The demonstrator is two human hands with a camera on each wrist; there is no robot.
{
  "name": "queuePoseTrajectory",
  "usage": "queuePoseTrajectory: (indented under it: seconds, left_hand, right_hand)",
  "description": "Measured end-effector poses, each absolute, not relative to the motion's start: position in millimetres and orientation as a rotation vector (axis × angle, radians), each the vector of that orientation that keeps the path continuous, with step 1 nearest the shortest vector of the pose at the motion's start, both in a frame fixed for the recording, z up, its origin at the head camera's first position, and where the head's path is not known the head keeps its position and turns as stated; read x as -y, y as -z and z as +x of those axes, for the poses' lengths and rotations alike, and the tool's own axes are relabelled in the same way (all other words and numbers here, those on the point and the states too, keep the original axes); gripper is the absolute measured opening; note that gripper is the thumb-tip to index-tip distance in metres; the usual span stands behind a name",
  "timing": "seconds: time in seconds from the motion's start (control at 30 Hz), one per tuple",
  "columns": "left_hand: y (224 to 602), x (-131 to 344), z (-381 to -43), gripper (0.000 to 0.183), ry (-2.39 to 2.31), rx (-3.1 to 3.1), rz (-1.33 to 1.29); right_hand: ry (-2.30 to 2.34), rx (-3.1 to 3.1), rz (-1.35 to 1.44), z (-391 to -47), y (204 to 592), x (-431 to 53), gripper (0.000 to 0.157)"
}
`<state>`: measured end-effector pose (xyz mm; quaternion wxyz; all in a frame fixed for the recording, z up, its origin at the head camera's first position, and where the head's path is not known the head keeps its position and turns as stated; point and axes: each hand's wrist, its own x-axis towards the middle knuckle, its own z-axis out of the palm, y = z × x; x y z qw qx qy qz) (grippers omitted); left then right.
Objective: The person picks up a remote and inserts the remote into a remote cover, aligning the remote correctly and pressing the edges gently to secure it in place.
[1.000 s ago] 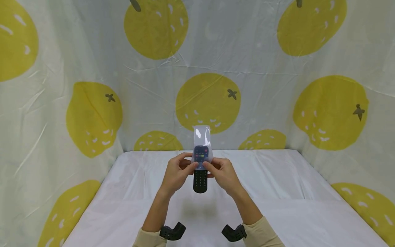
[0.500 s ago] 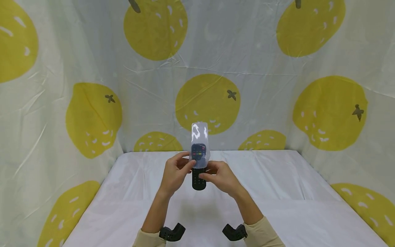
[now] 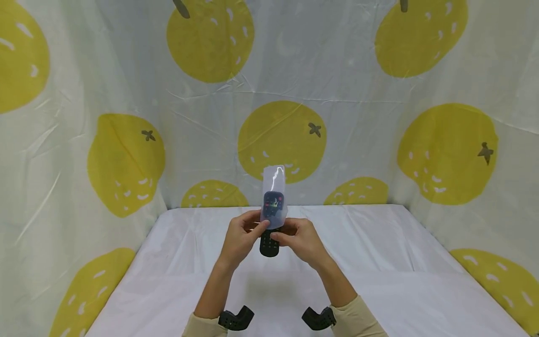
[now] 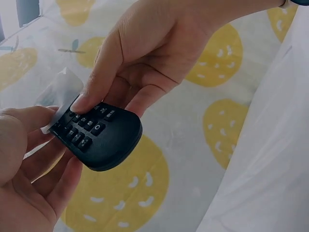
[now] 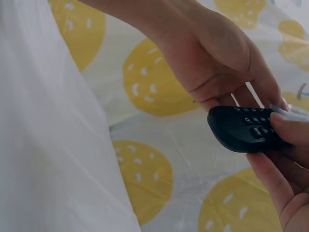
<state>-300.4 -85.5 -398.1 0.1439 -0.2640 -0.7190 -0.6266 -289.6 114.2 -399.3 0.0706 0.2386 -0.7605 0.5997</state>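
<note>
A black remote control [image 3: 269, 249] is held up before the back curtain, its keypad end pointing down. Its upper part sits inside a clear plastic sleeve [image 3: 274, 180], whose top end extends beyond the remote. My left hand [image 3: 239, 238] pinches the sleeve and remote at the sleeve's lower edge, thumb in front. From the other side my right hand [image 3: 306, 241] grips the bare lower part, its thumb on the keys. In the left wrist view the number keys of the remote [image 4: 108, 145] stick out of the sleeve [image 4: 63, 92]. The remote's back is hidden.
Below the hands lies a table under a white cloth [image 3: 177, 262]. A pale curtain [image 3: 202, 140] with yellow fruit prints encloses the back and sides. Black devices are strapped at the left wrist [image 3: 236, 318] and right wrist [image 3: 318, 318].
The right thumb has moved from the sleeve's lower edge down onto the remote's keys. Remote and sleeve have risen slightly, and a little less of the remote shows below the sleeve.
</note>
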Motion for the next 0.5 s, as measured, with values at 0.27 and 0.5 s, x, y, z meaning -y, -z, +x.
queuePoseTrajectory:
  seconds: [0.27, 0.5]
  left_hand:
    - [400.3, 82.9, -301.3, 0.028, 1.796, 2.01, -0.724]
    - [399.5, 79.1, -299.8, 0.03, 1.839, 1.975, -0.744]
  right_hand:
    - [-1.894, 2.176, 0.612, -286.2, 396.4, -111.3, 0.04]
    - [-1.887, 2.044, 0.585, -287.5, 397.7, -107.3, 0.016]
